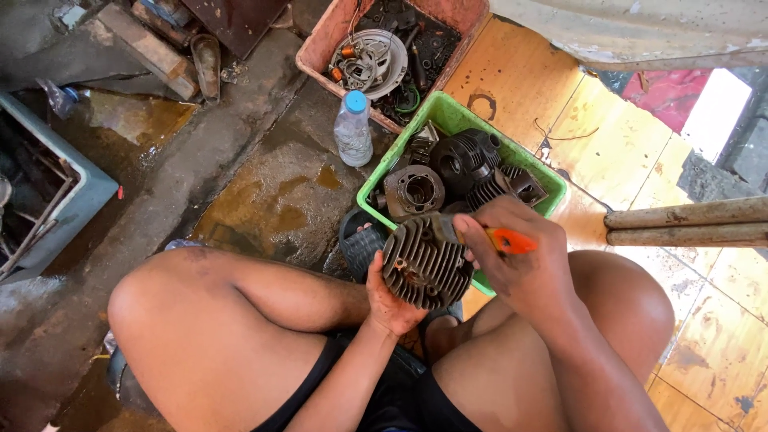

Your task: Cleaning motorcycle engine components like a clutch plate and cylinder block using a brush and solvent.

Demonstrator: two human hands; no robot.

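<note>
here we sit cross-legged on the floor (264, 200), bare knees wide, and our left hand (390, 298) is cupped closed under a finned engine cylinder (424, 264), holding it up between our legs with the fins facing us. our right hand (520, 264) is curled tight around a tool with an orange handle (510, 241); its working end, which looks like a flat metal blade, rests against the upper edge of the cylinder. we judge the cleaning of this piece as under way and not finished: the fins look dark and grimy, with rusty spots near the lower edge, and no bright metal shows yet.

just beyond our hands a green plastic tub (448, 116) holds more parts, among them a round cylinder barrel (414, 192) and another black finned cylinder (468, 160), all looking just as dirty, so much appears left. a clear water bottle (353, 128) with a blue cap stands beside the tub on the wet, stained floor. farther off, a reddish tray (320, 40) carries a round coil plate and small blackened bits. to our right lie two rusty pipes (688, 224) across yellow floor tiles.
</note>
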